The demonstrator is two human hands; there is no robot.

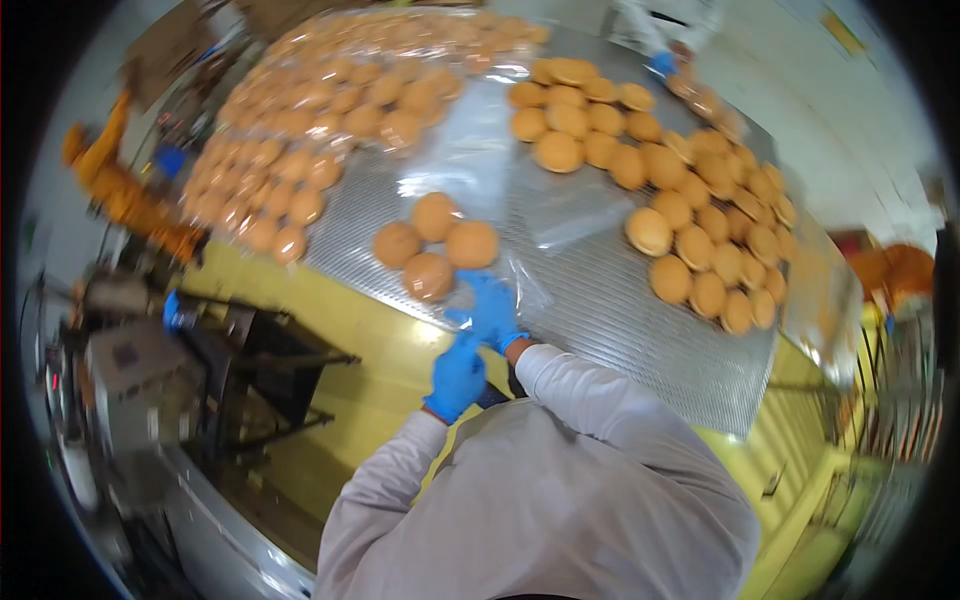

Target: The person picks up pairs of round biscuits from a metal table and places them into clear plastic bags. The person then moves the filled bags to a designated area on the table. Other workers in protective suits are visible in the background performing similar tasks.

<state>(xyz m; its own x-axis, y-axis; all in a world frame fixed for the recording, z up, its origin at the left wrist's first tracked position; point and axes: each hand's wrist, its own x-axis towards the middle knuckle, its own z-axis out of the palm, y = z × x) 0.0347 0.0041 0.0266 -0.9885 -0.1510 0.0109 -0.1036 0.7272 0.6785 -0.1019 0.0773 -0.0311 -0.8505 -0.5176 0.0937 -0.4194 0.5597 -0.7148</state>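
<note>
Both hands wear blue gloves at the near edge of a ribbed metal table. My right hand (486,309) is at the open end of a clear plastic bag (531,289), beside four round buns (430,276) grouped at the edge; plastic seems to lie over the buns. My left hand (456,379) is just below it, past the table's edge, its fingers bent near the bag's end. Blur hides how firmly either hand grips the film. Loose buns (694,247) are spread in a heap to the right.
Bagged buns (277,180) cover the table's left and far side. A flat plastic sheet (469,142) lies mid-table. Another person's blue-gloved hand (663,63) is at the far right with bagged buns (705,101). A person in orange (120,187) is at far left, near dark equipment (255,367).
</note>
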